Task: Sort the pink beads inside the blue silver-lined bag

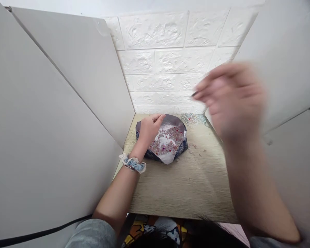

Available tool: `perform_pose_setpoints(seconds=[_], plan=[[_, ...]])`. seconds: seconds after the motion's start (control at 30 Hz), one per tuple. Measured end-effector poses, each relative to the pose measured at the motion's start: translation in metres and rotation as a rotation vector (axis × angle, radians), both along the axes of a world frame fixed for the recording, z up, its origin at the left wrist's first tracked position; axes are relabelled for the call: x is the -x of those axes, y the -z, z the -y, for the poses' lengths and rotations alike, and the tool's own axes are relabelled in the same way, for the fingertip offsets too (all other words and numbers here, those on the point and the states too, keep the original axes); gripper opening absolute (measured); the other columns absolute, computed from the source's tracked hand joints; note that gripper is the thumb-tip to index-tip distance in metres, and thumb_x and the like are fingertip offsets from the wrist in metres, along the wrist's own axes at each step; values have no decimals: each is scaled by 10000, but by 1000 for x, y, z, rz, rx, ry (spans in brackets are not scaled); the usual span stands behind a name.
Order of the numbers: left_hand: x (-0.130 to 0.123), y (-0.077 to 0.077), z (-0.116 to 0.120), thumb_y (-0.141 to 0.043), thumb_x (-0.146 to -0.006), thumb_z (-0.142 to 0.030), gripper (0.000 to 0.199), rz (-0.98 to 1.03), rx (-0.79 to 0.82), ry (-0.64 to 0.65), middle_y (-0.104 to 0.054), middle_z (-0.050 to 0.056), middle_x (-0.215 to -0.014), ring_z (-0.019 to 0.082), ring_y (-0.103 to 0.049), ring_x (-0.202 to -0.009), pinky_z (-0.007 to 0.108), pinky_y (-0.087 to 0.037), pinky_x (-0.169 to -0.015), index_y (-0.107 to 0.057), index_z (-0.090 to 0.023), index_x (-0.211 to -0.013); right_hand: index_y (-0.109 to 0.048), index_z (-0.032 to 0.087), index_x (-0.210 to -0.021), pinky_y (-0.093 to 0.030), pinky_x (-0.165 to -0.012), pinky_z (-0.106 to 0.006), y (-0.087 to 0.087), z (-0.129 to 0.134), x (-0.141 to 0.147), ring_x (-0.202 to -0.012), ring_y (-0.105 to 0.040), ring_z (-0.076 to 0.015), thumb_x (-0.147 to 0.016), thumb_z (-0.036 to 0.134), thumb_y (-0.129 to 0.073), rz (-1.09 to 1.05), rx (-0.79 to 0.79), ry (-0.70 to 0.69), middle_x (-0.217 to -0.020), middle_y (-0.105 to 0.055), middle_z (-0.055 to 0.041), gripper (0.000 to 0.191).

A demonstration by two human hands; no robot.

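Observation:
A fabric-sided pouch or lined basket (172, 159) stands on the wooden table, its pale lining folded outward. Inside lie many small pink, clear and red beads (167, 139). My left hand (151, 128) is over its left side, thumb and forefinger pinched together; what they hold, if anything, is too small to see. My right hand (229, 98) is raised high on the right, well above the table and blurred by motion. Its fingertips are closed on a small dark tip, whose kind I cannot make out.
Behind the pouch, a heap of strung clear and pale blue beads (193, 119) lies near the wall. Small scraps (196, 147) lie on the tabletop (181, 193). White panels (93, 69) rise on both sides, and a white brick-patterned wall (170, 62) stands at the back.

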State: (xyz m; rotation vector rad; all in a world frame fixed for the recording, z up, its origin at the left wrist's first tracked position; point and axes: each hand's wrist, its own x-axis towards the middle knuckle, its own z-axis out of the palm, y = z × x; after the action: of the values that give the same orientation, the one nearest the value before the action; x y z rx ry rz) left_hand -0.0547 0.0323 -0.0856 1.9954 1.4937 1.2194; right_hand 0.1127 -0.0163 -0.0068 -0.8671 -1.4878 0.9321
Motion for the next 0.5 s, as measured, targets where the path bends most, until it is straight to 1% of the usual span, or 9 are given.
perform_pose_setpoints(seconds=[0.03,0.07,0.13,0.2,0.23,0.3,0.4,0.43,0.5], plan=[[0,3,-2,-362,-773,-407,372,-3,7,-1,-641,20,-793,124,-530,-709,235,-375,-641,-636,-158,-811,-549,213,-859,-432,-676,-246,8,-9,6,-718,-522,-85,-781,266,-461,54,-17,-5,-784,-545,7,129],[0,5,-3,-360,-774,-399,368,-4,16,-2,-640,20,-803,125,-530,-718,235,-376,-650,-635,-159,-818,-563,185,-828,-427,-650,-242,18,-20,11,-685,-518,-87,-764,238,-474,232,-5,-16,-762,-557,0,122],[0,9,-9,-357,-771,-390,367,7,32,-6,-638,22,-805,125,-529,-728,232,-377,-662,-635,-155,-819,-588,158,-776,-411,-614,-238,45,-45,18,-648,-515,-95,-750,200,-454,589,6,-46,-748,-586,-12,143],[1,9,-15,-351,-766,-382,368,29,46,-21,-633,23,-796,123,-524,-725,226,-375,-653,-632,-150,-823,-609,163,-740,-396,-637,-232,74,-66,22,-679,-526,-108,-706,150,-473,913,-2,-74,-762,-611,-14,141],[2,7,-19,-352,-761,-373,364,33,63,-26,-629,22,-779,121,-518,-711,221,-372,-635,-631,-146,-816,-617,172,-743,-391,-651,-229,87,-73,23,-698,-534,-115,-693,142,-481,1030,0,-97,-768,-620,-16,148],[5,-1,-26,-366,-740,-347,339,3,138,8,-608,15,-704,110,-495,-645,212,-355,-574,-632,-140,-773,-626,188,-786,-385,-669,-217,105,-81,28,-742,-545,-123,-690,139,-481,1137,-22,-134,-809,-628,-19,181],[12,-20,-32,-411,-690,-313,280,-122,327,177,-545,-5,-581,82,-415,-514,203,-305,-484,-628,-136,-689,-621,206,-860,-380,-680,-215,114,-82,38,-785,-549,-138,-699,148,-473,1201,-42,-163,-847,-627,-29,226],[14,-26,-33,-423,-675,-305,264,-152,373,206,-523,-13,-552,74,-384,-480,202,-287,-462,-627,-138,-679,-618,208,-870,-378,-688,-217,115,-81,42,-793,-549,-143,-704,151,-468,1225,-40,-170,-851,-625,-33,231],[17,-38,-31,-426,-662,-294,247,-167,421,217,-470,-26,-491,64,-327,-427,203,-254,-427,-622,-144,-677,-614,208,-873,-373,-712,-221,114,-80,48,-813,-544,-149,-719,155,-454,1279,-11,-169,-870,-618,-39,228]])
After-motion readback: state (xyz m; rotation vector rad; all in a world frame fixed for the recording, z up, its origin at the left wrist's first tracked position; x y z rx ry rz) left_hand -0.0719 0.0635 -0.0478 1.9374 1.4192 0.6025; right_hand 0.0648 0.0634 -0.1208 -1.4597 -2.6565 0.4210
